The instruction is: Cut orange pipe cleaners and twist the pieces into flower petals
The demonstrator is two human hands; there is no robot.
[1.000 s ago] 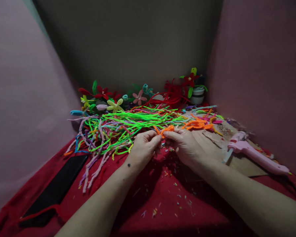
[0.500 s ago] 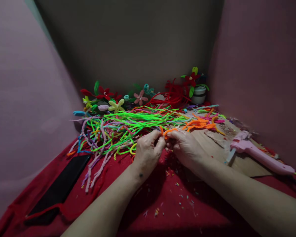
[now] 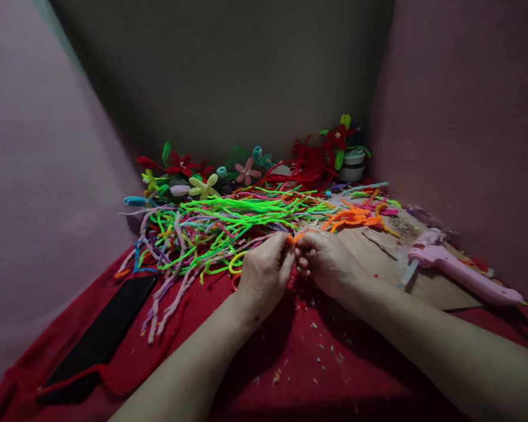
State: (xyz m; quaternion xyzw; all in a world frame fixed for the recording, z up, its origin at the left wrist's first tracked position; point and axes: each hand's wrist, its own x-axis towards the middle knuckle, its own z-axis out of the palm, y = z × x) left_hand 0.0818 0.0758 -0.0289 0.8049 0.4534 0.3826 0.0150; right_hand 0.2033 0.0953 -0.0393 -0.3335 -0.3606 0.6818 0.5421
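My left hand (image 3: 264,272) and my right hand (image 3: 330,264) meet at the middle of the red cloth (image 3: 290,363), both pinched on a short orange pipe cleaner (image 3: 297,237) that pokes up between the fingertips. Most of that piece is hidden inside the fingers. Just behind the hands lies a big tangle of pipe cleaners (image 3: 220,225), mostly neon green, with purple, blue and yellow strands mixed in. A small heap of orange pieces (image 3: 352,218) rests to the right of the hands on brown cardboard (image 3: 426,281).
A pink glue gun (image 3: 457,269) lies on the cardboard at right. Finished pipe-cleaner flowers (image 3: 193,176) line the back wall, with a red bundle (image 3: 308,167) and a white pot (image 3: 352,165) holding a flower. A black flat object (image 3: 101,334) lies at left. Small clippings litter the cloth.
My hands have drawn closer together and the orange pipe cleaner, earlier sticking out as two loops, is now mostly tucked into my fingers.
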